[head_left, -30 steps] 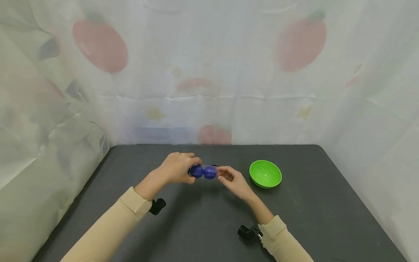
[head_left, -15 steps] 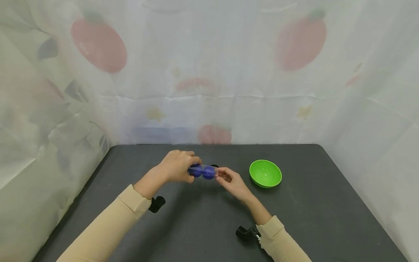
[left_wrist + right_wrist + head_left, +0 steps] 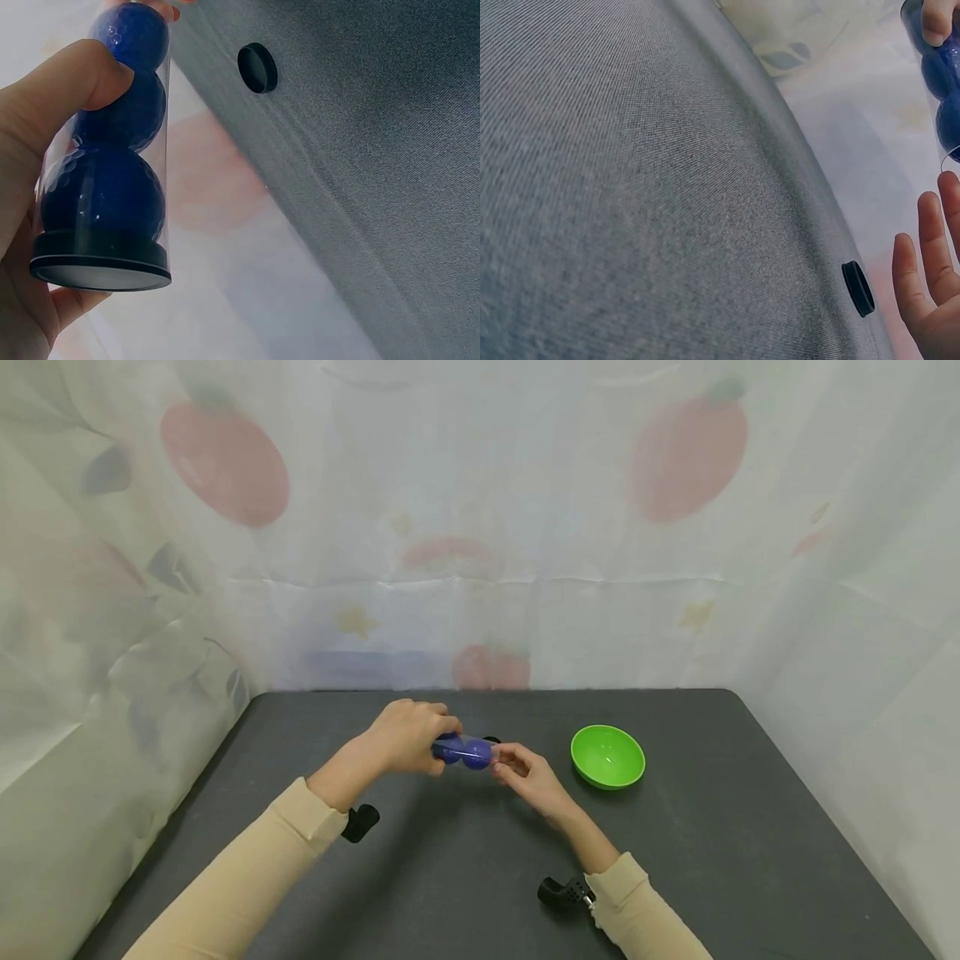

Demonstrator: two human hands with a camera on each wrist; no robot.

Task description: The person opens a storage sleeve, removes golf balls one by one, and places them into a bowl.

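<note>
Left wrist: unlabelled ball tube [image 3: 105, 157]

a dark grey table [image 3: 465, 877] with a finely textured top is seen bearing a green bowl [image 3: 607, 757] toward its right side and a small round black cap [image 3: 257, 67] lying flat near the far edge.

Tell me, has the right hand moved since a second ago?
Yes, slightly: the right hand has drifted left, away from the green bowl, closing on the clear tube.
</note>
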